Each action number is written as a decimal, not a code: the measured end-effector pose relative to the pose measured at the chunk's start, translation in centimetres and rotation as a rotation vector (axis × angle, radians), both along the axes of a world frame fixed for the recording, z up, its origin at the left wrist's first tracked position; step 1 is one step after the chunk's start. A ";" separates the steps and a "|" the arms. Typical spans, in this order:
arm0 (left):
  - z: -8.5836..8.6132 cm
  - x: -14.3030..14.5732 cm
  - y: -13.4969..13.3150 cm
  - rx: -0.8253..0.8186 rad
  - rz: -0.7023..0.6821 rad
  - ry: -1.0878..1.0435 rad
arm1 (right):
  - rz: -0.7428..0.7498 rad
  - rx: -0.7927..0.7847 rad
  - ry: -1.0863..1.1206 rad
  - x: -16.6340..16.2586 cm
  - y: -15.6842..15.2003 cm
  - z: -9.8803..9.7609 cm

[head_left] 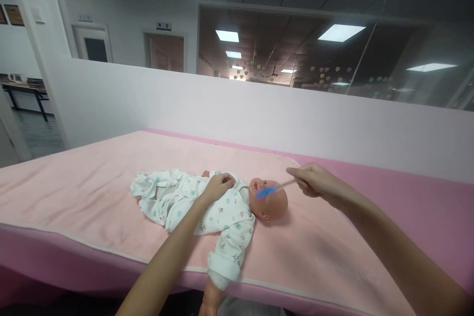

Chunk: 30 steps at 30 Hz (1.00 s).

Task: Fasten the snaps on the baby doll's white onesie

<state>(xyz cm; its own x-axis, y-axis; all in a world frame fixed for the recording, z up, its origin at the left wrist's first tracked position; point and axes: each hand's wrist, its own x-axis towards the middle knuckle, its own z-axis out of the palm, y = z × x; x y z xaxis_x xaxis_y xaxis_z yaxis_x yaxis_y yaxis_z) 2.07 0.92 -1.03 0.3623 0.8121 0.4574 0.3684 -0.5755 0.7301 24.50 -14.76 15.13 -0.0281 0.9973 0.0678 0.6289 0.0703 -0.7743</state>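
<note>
A baby doll [272, 201] in a white printed romper lies on its back on a pink towel [92, 182], head to the right. My left hand [218, 185] rests on the doll's chest with the fingers curled loosely down. My right hand [313, 180] is pinched on a thin stick with a blue tip [265, 191]. The blue tip lies over the doll's face, near its mouth.
The towel covers a darker pink padded table [407, 187] that runs along a white partition wall [259, 108]. Glass panels stand above the partition. An open floor and a dark desk [25, 94] are at the far left. One doll arm hangs over the near edge.
</note>
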 end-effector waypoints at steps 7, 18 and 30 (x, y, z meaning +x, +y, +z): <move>0.0 0.0 0.0 -0.012 0.008 0.007 | -0.043 0.075 -0.010 -1.3 0.1 0.0; 0.1 0.0 -0.3 0.001 0.006 0.004 | -0.028 0.052 0.016 -1.3 -0.2 -0.8; 0.4 -0.1 -0.2 -0.048 -0.020 -0.018 | -0.218 0.869 -0.766 0.1 -3.6 -10.6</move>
